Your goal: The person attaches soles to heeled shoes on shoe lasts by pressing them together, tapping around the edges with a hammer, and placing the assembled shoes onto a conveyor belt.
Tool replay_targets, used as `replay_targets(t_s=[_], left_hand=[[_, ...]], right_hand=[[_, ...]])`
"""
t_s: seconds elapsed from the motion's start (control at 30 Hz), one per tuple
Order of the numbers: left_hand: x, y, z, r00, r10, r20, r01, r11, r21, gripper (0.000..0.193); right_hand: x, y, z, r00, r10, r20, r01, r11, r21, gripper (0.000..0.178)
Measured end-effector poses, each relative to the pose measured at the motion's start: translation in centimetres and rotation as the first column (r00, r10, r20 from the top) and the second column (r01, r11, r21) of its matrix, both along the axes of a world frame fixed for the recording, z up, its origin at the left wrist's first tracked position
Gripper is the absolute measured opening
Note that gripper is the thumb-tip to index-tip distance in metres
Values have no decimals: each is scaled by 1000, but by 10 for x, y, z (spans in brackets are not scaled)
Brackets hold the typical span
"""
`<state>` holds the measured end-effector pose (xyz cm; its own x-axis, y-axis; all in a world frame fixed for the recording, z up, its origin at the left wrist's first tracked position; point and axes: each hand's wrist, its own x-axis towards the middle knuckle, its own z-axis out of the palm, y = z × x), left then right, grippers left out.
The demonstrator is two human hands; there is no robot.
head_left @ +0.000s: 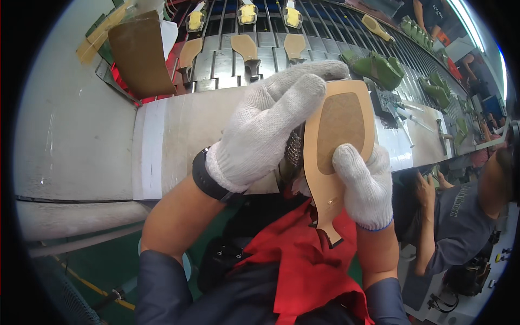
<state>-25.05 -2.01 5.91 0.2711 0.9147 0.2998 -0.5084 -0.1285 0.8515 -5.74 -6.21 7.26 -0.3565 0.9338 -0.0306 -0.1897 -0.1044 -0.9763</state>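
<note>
Tan shoe sole (338,141) upright, toe away; left hand (271,124), right hand (365,187) both clasping it

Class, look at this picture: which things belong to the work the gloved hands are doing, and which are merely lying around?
In use:
left hand
right hand
tan shoe sole, held by both

Lying about:
green shoes on the conveyor
tan soles on the conveyor
brown card
red cloth on the lap

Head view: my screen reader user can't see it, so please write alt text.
Two white-gloved hands, left hand and right hand, hold a tan shoe sole upright over a red apron. Behind runs a conveyor carrying more soles and green shoes.
</note>
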Motion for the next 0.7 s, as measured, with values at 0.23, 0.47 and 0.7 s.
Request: replay_targets(t_s=[0.23,0.47,0.7], left_hand=[[-7,1,-10,995,2,-95,12,988,152,67],[-15,-19,-12,994,40,-104,-17,975,219,59],[-21,-72,-3,952,290,-97,-270,946,179,41]], right_hand=[[0,3,4,1000,-16,1,16,1000,-18,33],[4,1,5,988,27,149,-29,999,17,32],[-6,-34,-12,957,-58,283,-39,944,327,31]])
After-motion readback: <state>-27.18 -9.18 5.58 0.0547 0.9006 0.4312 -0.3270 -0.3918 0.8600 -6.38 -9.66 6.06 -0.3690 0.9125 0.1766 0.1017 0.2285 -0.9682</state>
